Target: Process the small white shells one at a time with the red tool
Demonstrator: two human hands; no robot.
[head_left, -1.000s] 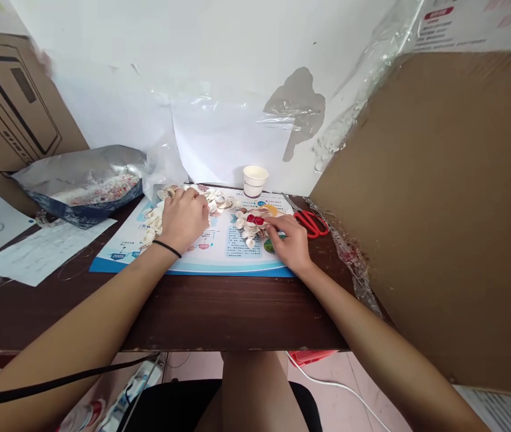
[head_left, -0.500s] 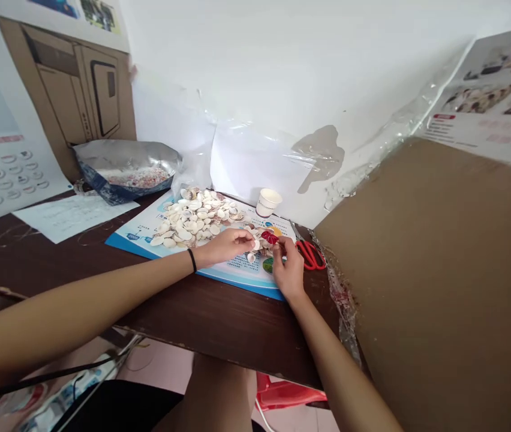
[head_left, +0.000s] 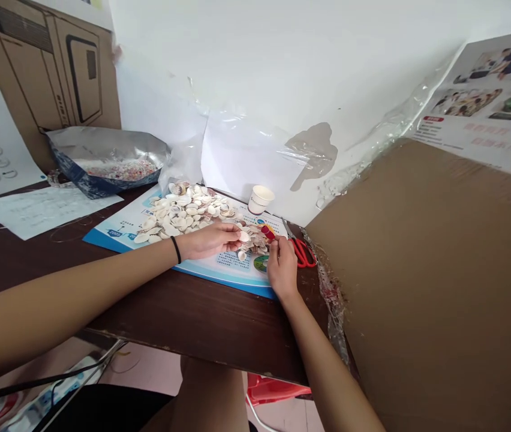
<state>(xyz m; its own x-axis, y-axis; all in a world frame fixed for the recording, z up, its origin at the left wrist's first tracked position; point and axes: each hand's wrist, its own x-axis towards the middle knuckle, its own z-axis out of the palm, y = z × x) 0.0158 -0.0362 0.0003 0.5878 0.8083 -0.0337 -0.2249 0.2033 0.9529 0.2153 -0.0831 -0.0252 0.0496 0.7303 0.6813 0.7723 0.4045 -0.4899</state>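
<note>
With our left grip (head_left: 213, 240) pinching a white seashell (head_left: 245, 237) near the small shell pile (head_left: 256, 245) and our right grip (head_left: 283, 265) pinching a little red thing (head_left: 267, 232), we should hold both softly and steadily

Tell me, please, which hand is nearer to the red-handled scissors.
The right one. The right hand is just left of the scissors; the left hand is farther off that same way, holding a shell.
</note>
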